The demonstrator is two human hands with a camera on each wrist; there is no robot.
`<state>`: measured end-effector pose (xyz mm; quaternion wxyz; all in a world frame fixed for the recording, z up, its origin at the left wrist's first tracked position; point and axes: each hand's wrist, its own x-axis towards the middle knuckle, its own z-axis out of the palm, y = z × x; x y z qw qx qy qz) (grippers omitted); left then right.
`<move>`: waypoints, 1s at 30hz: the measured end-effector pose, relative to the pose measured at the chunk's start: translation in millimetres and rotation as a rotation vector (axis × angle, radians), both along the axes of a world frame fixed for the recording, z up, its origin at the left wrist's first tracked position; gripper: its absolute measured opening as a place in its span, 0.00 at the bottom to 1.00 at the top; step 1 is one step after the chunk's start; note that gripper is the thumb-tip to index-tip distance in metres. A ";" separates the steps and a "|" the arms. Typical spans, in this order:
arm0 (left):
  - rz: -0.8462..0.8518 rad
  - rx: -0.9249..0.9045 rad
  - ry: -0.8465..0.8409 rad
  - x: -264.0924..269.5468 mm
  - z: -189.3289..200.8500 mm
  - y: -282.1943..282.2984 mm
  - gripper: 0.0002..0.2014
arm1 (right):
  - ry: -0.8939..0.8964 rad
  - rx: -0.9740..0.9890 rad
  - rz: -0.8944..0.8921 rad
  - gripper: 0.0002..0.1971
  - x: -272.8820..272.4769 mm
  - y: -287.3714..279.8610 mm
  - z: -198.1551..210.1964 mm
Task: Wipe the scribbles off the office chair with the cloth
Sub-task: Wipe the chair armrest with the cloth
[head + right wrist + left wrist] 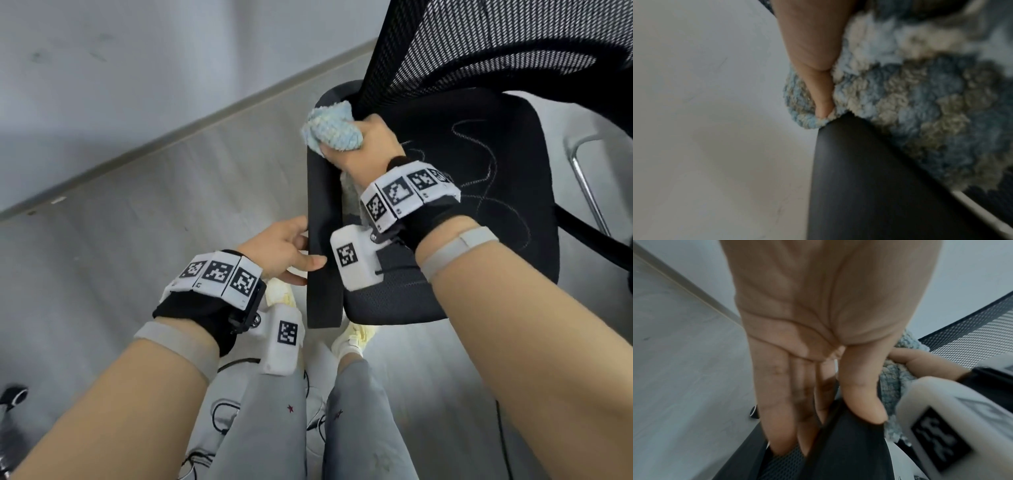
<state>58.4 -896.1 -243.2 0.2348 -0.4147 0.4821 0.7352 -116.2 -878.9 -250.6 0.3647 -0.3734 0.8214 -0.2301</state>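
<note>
Head view: the black office chair [479, 205] stands on the grey floor, pale scribbles [486, 164] looping over its seat. Her left hand [277, 253] pinches the armrest [322, 240]; her right hand [370, 144] clutches the fluffy blue cloth [332, 130] atop it.

both wrists wear black wraps [191, 308], white blocks [219, 274] printed with black square codes, grey straps [178, 346]; grey trousers [274, 421] with small stars, pale shoes [352, 337].
</note>
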 end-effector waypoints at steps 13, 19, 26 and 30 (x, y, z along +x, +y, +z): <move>-0.086 -0.001 0.012 4.0 1.1 -0.6 0.24 | 0.022 0.040 0.051 0.22 -0.6 -2.4 2.6; 0.042 -0.018 0.062 5.0 -0.8 1.6 0.19 | -0.095 0.057 0.126 0.07 37.8 73.7 10.7; 0.123 0.006 0.019 20.8 0.0 28.6 0.10 | -0.044 0.020 0.021 0.12 22.7 28.1 13.8; 0.264 -0.002 -0.006 18.5 -1.2 27.2 0.14 | -0.037 0.006 0.001 0.09 32.4 41.8 11.9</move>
